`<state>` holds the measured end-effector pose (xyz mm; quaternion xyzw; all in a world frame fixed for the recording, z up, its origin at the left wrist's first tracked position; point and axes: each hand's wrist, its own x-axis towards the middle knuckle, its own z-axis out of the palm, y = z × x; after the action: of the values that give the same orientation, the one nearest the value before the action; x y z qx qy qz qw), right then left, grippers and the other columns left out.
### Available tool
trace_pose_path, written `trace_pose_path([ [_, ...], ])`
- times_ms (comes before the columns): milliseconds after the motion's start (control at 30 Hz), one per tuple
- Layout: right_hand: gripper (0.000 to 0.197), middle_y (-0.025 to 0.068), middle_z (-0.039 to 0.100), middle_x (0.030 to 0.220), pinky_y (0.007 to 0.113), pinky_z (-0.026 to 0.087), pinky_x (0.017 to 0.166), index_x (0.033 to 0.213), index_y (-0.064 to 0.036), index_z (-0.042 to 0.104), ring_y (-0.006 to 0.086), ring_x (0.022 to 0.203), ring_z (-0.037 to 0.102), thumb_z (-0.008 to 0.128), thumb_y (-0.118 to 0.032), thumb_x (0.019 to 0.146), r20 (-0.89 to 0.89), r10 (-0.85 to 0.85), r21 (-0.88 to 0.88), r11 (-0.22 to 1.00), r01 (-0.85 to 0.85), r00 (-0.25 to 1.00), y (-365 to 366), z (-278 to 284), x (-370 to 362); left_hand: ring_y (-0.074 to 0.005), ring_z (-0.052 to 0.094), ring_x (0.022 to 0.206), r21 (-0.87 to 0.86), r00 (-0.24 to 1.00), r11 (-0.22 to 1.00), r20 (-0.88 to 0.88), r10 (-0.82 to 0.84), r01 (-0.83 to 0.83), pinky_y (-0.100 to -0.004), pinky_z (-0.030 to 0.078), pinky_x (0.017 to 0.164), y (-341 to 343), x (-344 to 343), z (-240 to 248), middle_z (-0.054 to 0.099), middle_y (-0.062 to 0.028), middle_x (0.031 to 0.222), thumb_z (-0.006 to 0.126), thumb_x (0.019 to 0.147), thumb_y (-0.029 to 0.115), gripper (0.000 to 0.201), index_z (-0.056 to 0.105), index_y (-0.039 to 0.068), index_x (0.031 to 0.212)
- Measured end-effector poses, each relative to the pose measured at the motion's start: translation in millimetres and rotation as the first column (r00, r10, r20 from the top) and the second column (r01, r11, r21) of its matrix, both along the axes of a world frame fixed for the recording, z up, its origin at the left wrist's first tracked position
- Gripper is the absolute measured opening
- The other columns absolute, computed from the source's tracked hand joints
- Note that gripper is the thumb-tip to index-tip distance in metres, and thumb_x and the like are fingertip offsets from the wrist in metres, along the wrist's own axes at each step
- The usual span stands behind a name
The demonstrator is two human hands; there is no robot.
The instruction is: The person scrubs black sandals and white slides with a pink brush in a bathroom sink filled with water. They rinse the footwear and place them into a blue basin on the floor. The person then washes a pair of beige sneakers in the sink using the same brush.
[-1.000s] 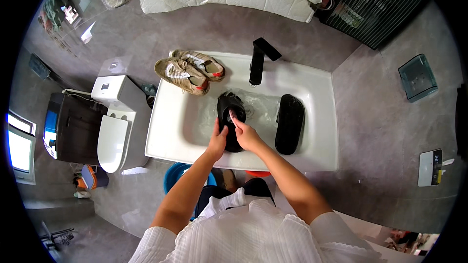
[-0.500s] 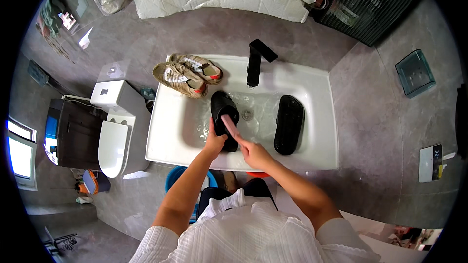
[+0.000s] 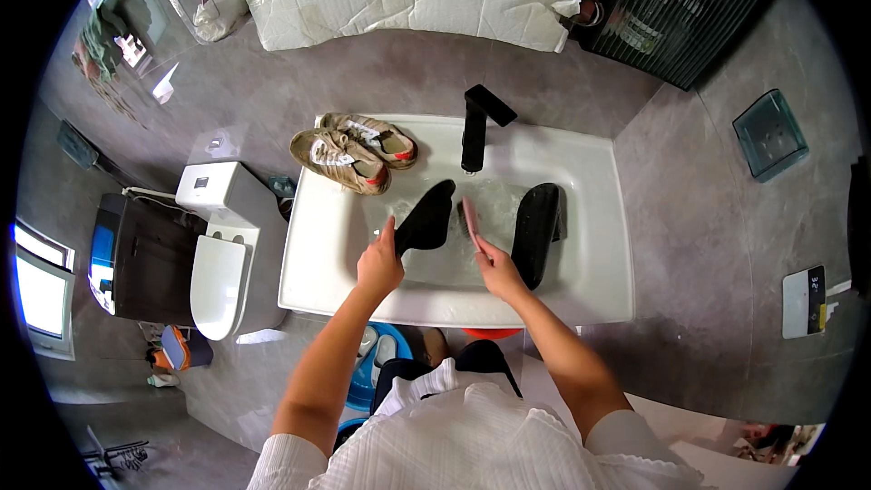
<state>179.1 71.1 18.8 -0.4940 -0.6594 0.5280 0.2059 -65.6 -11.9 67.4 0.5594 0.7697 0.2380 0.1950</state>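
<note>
A black slipper [image 3: 426, 220] is tilted on its side above the water, gripped near its lower end by my left hand [image 3: 379, 265]. My right hand [image 3: 498, 269] is closed round the handle of a pink brush [image 3: 469, 219], whose bristles face the slipper with a small gap between them. Close to the right of that hand, a second black slipper [image 3: 535, 234] lies in the white basin [image 3: 594, 254]. Shallow water covers the basin's bottom. The black faucet [image 3: 474, 132] stands at the far rim.
A pair of tan sneakers [image 3: 356, 152] rests on the basin's far left corner. Left of the basin stands a white toilet [image 3: 220, 286]. Below the near rim are a blue tub [image 3: 363, 383] with pale shoes in it and a red item [image 3: 493, 333]. A glass shelf [image 3: 771, 134] is on the right wall.
The held slipper has been turned from lying in the basin onto its side. The pink brush has come out of its opening and moved right. The other slipper has tipped slightly.
</note>
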Motion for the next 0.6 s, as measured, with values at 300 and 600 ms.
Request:
trace_pose_path([
  [300, 0.045, 0.0188, 0.068, 0.084, 0.048, 0.052, 0.068, 0.134, -0.0285, 0.054, 0.0393, 0.078, 0.065, 0.056, -0.018, 0.090, 0.300, 0.147, 0.419, 0.868, -0.268, 0.943, -9, 64, -20, -0.0380, 0.064, 0.095, -0.002, 0.999, 1.000, -0.046, 0.006, -0.006, -0.0483, 0.052, 0.080, -3, -2, -3, 0.066, -0.0139, 0.107, 0.063, 0.081, 0.011, 0.047, 0.053, 0.016, 0.127],
  [600, 0.051, 0.0167, 0.067, 0.078, 0.047, 0.052, 0.066, 0.138, -0.0327, 0.049, 0.0365, 0.071, 0.066, 0.058, -0.020, 0.090, 0.342, 0.207, 0.396, 0.853, -0.340, 0.917, -14, 65, -33, -0.0394, 0.063, 0.098, -0.027, 0.998, 1.000, 0.069, -0.003, 0.005, -0.0475, 0.051, 0.085, 4, -19, -19, 0.067, -0.0175, 0.108, 0.063, 0.080, 0.015, 0.045, 0.057, 0.015, 0.125],
])
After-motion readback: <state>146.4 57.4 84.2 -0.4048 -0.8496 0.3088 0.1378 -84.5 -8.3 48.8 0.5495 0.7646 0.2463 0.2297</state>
